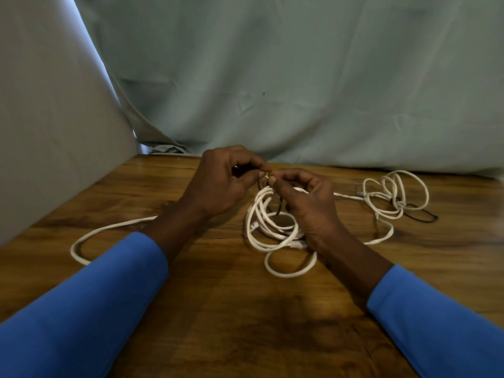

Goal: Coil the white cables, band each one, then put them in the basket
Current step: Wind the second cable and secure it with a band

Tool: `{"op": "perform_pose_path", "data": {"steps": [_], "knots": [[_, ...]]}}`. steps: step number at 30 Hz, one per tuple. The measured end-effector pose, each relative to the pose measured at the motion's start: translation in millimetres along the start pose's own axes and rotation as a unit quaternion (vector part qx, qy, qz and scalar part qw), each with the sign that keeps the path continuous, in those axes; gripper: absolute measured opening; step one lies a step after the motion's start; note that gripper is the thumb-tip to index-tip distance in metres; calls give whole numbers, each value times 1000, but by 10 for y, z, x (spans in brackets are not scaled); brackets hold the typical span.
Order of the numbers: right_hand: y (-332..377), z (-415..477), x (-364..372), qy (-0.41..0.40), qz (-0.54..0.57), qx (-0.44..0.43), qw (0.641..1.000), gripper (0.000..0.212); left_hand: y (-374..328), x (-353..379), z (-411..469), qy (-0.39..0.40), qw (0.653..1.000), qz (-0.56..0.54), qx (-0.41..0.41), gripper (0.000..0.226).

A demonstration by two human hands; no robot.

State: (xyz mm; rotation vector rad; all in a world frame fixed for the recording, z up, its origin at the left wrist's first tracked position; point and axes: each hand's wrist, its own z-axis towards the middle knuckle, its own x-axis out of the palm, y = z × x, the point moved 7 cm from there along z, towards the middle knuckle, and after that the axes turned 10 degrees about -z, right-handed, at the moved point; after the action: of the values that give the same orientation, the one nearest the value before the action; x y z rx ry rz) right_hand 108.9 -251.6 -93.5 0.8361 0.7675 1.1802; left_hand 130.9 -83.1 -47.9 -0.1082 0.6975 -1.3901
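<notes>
A loosely coiled white cable (pixel 261 227) lies on the wooden table (pixel 218 309) under my hands. My left hand (pixel 221 184) and my right hand (pixel 308 205) meet just above it, fingertips pinching a thin black band (pixel 278 204) that hangs down over the coil. A long loop of the white cable (pixel 90 238) trails out to the left under my left forearm. A second white cable (pixel 392 195), thinner and loosely coiled, lies at the right rear, with a black band (pixel 420 215) lying at its right side. No basket is in view.
A pale green cloth (pixel 300 91) hangs behind the table's far edge. A grey panel (pixel 49 132) stands along the left side. Blue sleeves cover both forearms.
</notes>
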Motion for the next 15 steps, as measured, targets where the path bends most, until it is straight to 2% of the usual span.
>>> {"op": "perform_pose_path", "data": {"steps": [5,9,15], "knots": [[-31,12,-2,4,10,13,1000,16,42,6,28,20,999,-16,-26,11],[-74,34,-1,9,8,20,1000,14,10,50,18,47,999,2,-16,11],[-99,45,0,15,3,19,1000,14,22,41,13,38,999,4,-20,10]]}}
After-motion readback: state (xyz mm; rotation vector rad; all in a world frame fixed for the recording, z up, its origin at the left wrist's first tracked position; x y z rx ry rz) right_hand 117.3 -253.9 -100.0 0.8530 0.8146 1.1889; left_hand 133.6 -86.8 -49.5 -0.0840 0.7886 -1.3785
